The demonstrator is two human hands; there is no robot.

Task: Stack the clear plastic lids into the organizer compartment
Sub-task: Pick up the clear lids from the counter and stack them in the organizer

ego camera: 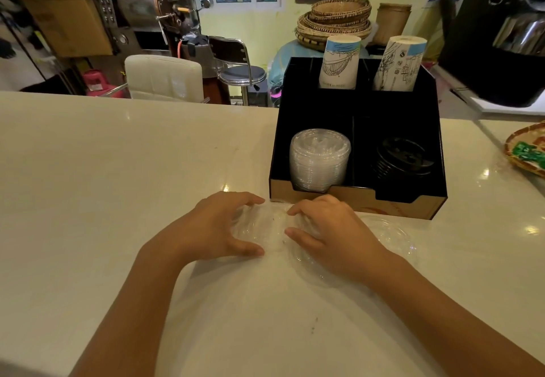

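A black organizer stands on the white counter, right of centre. Its front left compartment holds a stack of clear plastic lids. Just in front of it, my left hand and my right hand both curl around a small pile of clear lids resting on the counter, thumbs near me and fingers on the far side. Another clear lid lies flat on the counter to the right of my right hand, and one more shows beneath my right wrist.
The front right compartment holds black lids; the two back compartments hold stacks of paper cups. A woven tray sits at the right edge. A dark machine stands at the back right. The white counter stretches left.
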